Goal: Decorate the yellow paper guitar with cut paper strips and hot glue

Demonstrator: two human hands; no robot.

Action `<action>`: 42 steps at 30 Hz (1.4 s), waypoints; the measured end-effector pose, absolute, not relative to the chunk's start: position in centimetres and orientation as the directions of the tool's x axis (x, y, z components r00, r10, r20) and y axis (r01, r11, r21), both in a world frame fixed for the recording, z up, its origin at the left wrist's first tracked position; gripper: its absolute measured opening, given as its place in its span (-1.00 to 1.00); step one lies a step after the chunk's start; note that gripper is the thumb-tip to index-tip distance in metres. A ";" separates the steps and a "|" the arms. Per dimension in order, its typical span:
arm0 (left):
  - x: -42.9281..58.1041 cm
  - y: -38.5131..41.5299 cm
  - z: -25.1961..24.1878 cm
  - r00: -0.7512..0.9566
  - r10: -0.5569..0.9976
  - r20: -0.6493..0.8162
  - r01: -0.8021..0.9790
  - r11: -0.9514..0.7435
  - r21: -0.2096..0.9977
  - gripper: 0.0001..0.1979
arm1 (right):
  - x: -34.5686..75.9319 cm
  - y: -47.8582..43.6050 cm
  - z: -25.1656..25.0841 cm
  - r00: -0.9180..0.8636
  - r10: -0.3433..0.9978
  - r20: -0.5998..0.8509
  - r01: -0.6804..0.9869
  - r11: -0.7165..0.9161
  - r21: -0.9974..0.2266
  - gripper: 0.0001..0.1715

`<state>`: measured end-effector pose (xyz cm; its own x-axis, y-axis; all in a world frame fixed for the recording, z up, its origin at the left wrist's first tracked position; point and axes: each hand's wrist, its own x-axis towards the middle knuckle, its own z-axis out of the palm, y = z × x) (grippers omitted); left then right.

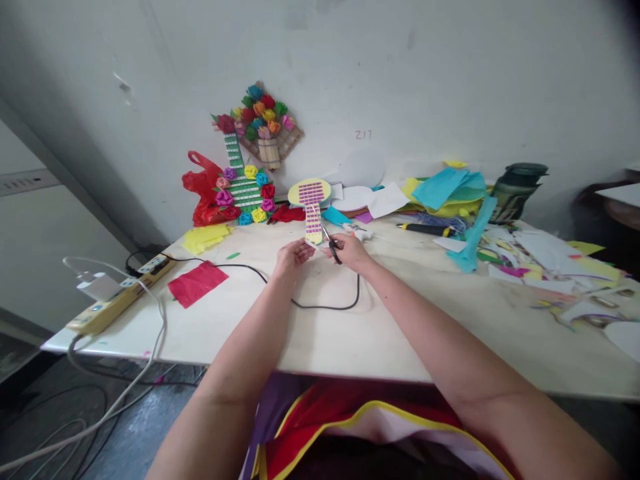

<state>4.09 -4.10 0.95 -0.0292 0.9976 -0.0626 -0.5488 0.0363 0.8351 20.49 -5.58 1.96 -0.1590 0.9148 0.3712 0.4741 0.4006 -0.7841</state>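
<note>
My right hand [354, 253] is closed around the black handles of a pair of scissors [335, 251], whose blades point up and away from me. A narrow white strip that looks like paper [313, 246] lies between my hands, and my left hand [295, 256] pinches its near end; the fingertips are small in view. Just beyond both hands lies a yellow, guitar-shaped paper craft [313, 230] with a round top and purple bands crossed by pale lines. A white glue gun [361, 234] rests right beside my right hand, partly hidden.
A green paper guitar [245, 193] with paper flowers leans at the wall beside a red plastic bag [203, 193]. Left are red crepe paper [198, 284] and a power strip [120, 300]. A black cable [325, 308] loops near my wrists. Scraps [540, 257] and a bottle [517, 193] stand right.
</note>
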 end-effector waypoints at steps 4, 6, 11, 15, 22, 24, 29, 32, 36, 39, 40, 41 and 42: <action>3.8 -4.2 1.4 -0.061 0.994 -0.093 -0.590 0.039 0.807 -0.91 | 21.5 -6.1 2.8 -0.200 0.913 0.357 0.675 0.392 -0.625 -0.71; 3.6 -4.1 1.4 -0.065 0.993 -0.095 -0.600 0.037 0.799 -0.89 | 21.8 -6.4 3.1 -0.228 0.911 0.344 0.764 0.386 -0.516 -0.70; 3.2 -3.9 1.3 -0.078 0.991 -0.107 -0.608 0.038 0.793 -0.92 | 22.2 -6.7 3.4 -0.275 0.902 0.333 0.880 0.375 -0.291 -0.56; 3.0 -3.8 1.3 -0.075 0.990 -0.123 -0.610 0.052 0.791 -0.94 | 22.5 -6.6 3.5 -0.321 0.895 0.310 0.903 0.388 -0.186 -0.43; 2.8 -3.6 1.1 -0.052 0.988 -0.149 -0.590 0.090 0.802 -0.93 | 22.6 -6.8 3.7 -0.395 0.884 0.251 0.901 0.426 -0.084 -0.36; 2.8 -3.5 1.1 -0.045 0.987 -0.154 -0.589 0.098 0.802 -0.93 | 22.5 -6.9 3.7 -0.409 0.875 0.257 0.898 0.436 -0.056 -0.35; 2.7 -3.5 1.1 -0.027 0.990 -0.138 -0.599 0.095 0.796 -0.95 | 22.5 -7.0 3.7 -0.436 0.859 0.269 0.892 0.452 0.004 -0.35; 2.7 -3.4 1.1 -0.031 0.989 -0.143 -0.598 0.096 0.795 -0.95 | 22.5 -7.1 3.8 -0.448 0.852 0.272 0.889 0.457 0.035 -0.36; 2.7 -3.4 1.0 -0.033 0.988 -0.148 -0.596 0.100 0.797 -0.93 | 22.5 -7.2 3.8 -0.460 0.844 0.275 0.884 0.464 0.056 -0.39; 2.7 -3.3 1.0 -0.030 0.988 -0.152 -0.598 0.104 0.795 -0.93 | 22.5 -7.2 3.9 -0.465 0.841 0.276 0.881 0.471 0.049 -0.40; 2.7 -3.3 1.0 -0.027 0.988 -0.151 -0.599 0.105 0.794 -0.93 | 22.5 -7.3 3.9 -0.465 0.842 0.275 0.881 0.472 0.044 -0.40; 2.7 -3.3 1.0 -0.026 0.988 -0.149 -0.600 0.104 0.793 -0.92 | 22.5 -7.3 3.9 -0.465 0.842 0.273 0.880 0.473 0.040 -0.40; 2.7 -3.3 1.0 -0.023 0.989 -0.148 -0.601 0.104 0.793 -0.91 | 22.5 -7.3 3.9 -0.464 0.843 0.273 0.881 0.473 0.037 -0.41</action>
